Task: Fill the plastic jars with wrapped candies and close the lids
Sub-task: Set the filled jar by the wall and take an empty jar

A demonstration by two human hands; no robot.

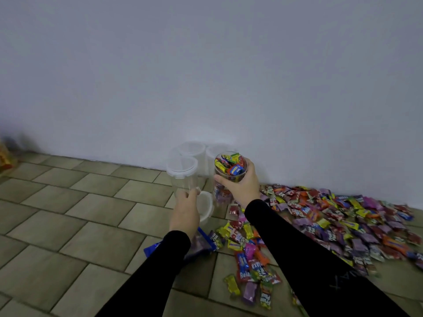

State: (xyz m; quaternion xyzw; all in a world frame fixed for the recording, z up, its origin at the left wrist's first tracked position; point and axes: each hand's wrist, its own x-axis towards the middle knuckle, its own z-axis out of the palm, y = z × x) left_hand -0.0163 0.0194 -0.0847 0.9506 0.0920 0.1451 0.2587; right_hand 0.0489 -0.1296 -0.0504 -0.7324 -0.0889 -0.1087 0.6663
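My right hand (242, 188) grips a clear plastic jar (231, 167) near its top. The jar has no lid and is filled to the rim with wrapped candies. My left hand (185, 210) holds a loose white lid (207, 208) by its edge, tilted, just left of the filled jar. An empty clear jar with its lid on (182, 171) stands right beyond my left fingers. Two more lidded empty jars (193, 149) (217, 153) stand behind it against the wall. A big pile of wrapped candies (332, 216) covers the floor to the right.
The jars stand on a tiled floor (80, 213) at the foot of a white wall (206, 76). A blue and clear plastic bag (155, 247) lies under my left forearm. A yellow and red packet (4, 160) sits at the far left edge.
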